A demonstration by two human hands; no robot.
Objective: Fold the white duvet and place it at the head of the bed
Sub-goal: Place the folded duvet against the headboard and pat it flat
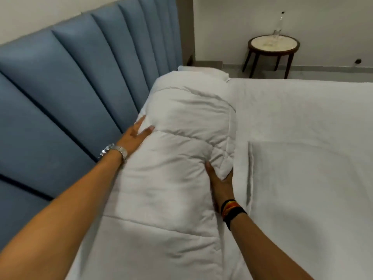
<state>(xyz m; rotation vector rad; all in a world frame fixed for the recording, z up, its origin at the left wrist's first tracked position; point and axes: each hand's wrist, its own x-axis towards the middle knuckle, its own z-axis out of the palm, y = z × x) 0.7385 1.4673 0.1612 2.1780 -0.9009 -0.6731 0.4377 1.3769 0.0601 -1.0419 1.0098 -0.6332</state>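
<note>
A folded white quilted duvet (181,138) lies between both hands, its long axis running along the blue padded headboard (70,87) at the head of the white-sheeted bed (302,118). The left hand (137,134) presses its headboard side, fingers spread; the right hand (220,182) grips a bunched fold on the mattress side

head cam | looks forward-down | close over bed (302,128)

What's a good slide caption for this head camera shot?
Folded white duvet lying along the blue headboard, left hand pressing it, right hand gripping its edge.
</note>
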